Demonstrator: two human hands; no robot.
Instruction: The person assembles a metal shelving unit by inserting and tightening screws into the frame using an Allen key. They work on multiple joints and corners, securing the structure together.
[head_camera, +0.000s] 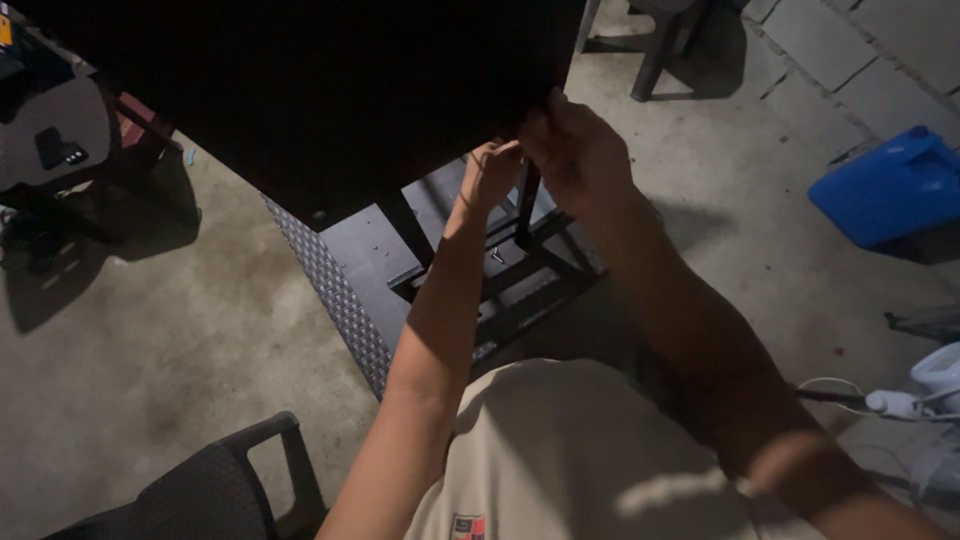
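A large black panel, like a tabletop seen from above, fills the upper left. Both hands are at its near right corner. My left hand reaches just under the panel's edge, its fingers curled and partly hidden. My right hand grips the corner from the right, fingers closed around the edge. Below the corner a dark metal leg runs down to a black metal frame. Whether the left hand holds anything small is hidden in the dark.
A checker-plate metal base lies under the frame on the concrete floor. A dark chair arm is at the bottom left, a blue plastic container at the right, and white cables and a plug at the lower right. A stool stands far left.
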